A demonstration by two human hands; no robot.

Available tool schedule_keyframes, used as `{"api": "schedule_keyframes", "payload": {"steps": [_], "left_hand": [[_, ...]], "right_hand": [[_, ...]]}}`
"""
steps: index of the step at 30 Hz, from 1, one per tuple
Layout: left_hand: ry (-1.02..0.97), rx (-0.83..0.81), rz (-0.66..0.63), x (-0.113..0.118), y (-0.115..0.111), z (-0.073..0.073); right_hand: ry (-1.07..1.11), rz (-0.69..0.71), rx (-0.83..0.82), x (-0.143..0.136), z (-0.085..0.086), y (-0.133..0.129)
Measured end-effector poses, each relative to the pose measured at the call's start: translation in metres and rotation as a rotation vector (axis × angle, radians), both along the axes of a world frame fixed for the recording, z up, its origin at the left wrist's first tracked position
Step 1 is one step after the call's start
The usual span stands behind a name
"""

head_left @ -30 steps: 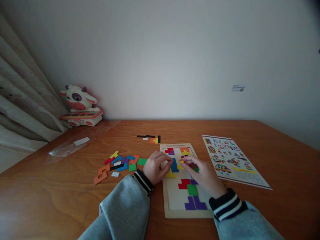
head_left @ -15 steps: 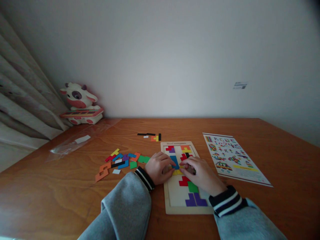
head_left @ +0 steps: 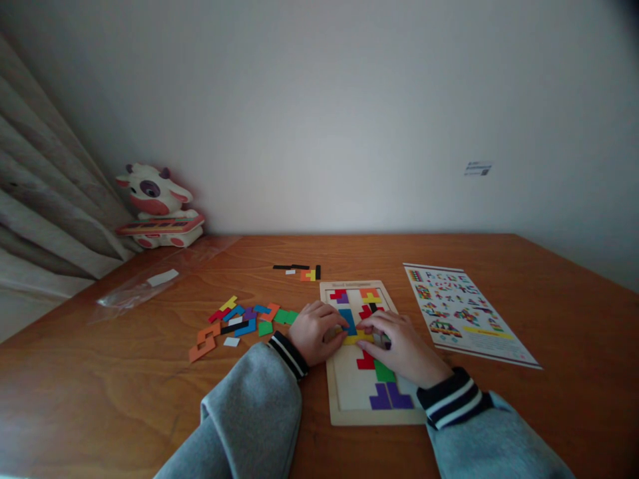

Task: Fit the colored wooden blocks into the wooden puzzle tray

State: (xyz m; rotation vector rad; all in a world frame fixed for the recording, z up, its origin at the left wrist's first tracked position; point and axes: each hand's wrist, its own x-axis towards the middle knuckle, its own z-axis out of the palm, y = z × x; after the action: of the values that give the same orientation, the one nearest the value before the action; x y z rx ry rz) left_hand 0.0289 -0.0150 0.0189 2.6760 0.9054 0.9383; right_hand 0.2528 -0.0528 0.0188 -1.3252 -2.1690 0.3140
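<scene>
left hand and right hand face each other over a shallow wooden tray, their fingertips near its middle. the left hand is bent, fingers curled and thumb forward, with its tips at the left end of a yellow piece; whether it pinches that piece or only rests there, i cannot tell. the right hand has thumb and forefinger drawn toward each other at the other end of the same piece, a narrow gap between the tips, and its grip cannot be told either. the yellow piece lies within the tray, just below a blue piece.

inside the tray's raised rim, a small red piece sits against a purple one at the far left corner, and an orange piece meets another yellow one at the far right. a black piece shows just above the right hand. nearer the person, a lower red piece, a green piece and two purple blocks fill part of the floor, partly covered by the right hand.

to the left, loose pieces lie on the table. beyond them is a clear plastic bag with a white slip; whether the slip is inside or on it is unclear.
</scene>
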Motion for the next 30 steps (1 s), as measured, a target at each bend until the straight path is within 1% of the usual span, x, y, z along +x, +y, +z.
{"api": "schedule_keyframes", "payload": {"steps": [3,5,8,11,13,15,17,20,23,25,28,30], "left_hand": [[-0.026,0.009,0.015,0.0,-0.001,0.004],[-0.073,-0.004,0.048,-0.002,0.001,0.007],[-0.203,-0.042,0.141,-0.01,0.007,0.009],[-0.399,-0.1,0.295,-0.019,0.016,0.006],[-0.522,-0.171,0.373,-0.023,0.022,0.003],[-0.584,-0.227,0.401,-0.025,0.025,-0.001],[-0.577,-0.226,0.396,-0.025,0.025,-0.004],[-0.506,-0.17,0.357,-0.023,0.023,-0.006],[-0.463,-0.144,0.332,-0.023,0.022,-0.007],[-0.453,-0.142,0.336,-0.024,0.021,-0.007],[-0.447,-0.133,0.347,-0.025,0.021,-0.006],[-0.436,-0.115,0.343,-0.025,0.019,-0.005]], "right_hand": [[0.074,-0.029,0.007,-0.001,0.003,0.001],[0.196,-0.074,0.008,0.001,0.006,0.002],[0.456,-0.239,0.017,0.009,0.008,0.006],[0.722,-0.416,0.029,0.022,0.007,0.008],[0.869,-0.481,0.012,0.034,0.005,0.009],[0.966,-0.522,-0.023,0.046,0.004,0.01],[0.996,-0.547,-0.047,0.058,0.003,0.013],[0.921,-0.571,-0.059,0.071,0.002,0.02],[0.845,-0.57,-0.043,0.079,-0.005,0.024],[0.847,-0.579,-0.035,0.083,-0.012,0.023],[0.941,-0.595,-0.068,0.088,-0.018,0.019],[1.118,-0.626,-0.092,0.089,-0.013,0.015]]}}
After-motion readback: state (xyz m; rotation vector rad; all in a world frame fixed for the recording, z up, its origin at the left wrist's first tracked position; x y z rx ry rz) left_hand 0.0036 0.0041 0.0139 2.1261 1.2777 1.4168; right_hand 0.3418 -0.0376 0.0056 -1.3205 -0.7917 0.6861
